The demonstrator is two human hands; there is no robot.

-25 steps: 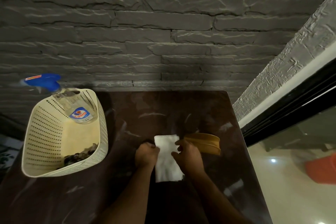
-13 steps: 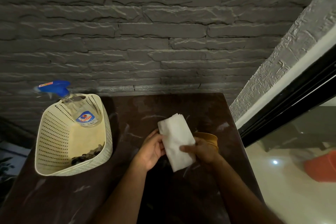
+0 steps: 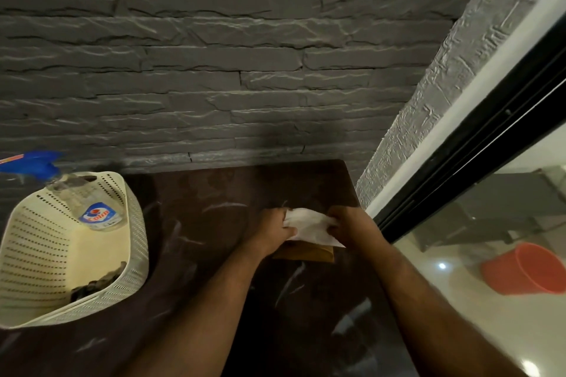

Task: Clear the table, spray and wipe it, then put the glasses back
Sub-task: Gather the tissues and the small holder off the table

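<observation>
Forearms reached in from the near edge, and both hands had come together over the right side of the dark table (image 3: 214, 223); the left hand (image 3: 269, 231) pinched one end of the white cloth (image 3: 309, 225), the right hand (image 3: 352, 228) gripped the other, fingers curled into the fabric; half a second before, that cloth had stood taller and flatter between them, now it was scrunched into a short wad, so my read was folding for the wipe, not wiping yet; beneath it lay a tan object (image 3: 306, 252), partly hidden, and I could not tell what it was; off to the left the cream basket (image 3: 134, 254) sat on the table with the spray bottle (image 3: 98, 214) leaning inside; glasses nowhere in view; behind it all, the grey stone wall (image 3: 214, 70).
</observation>
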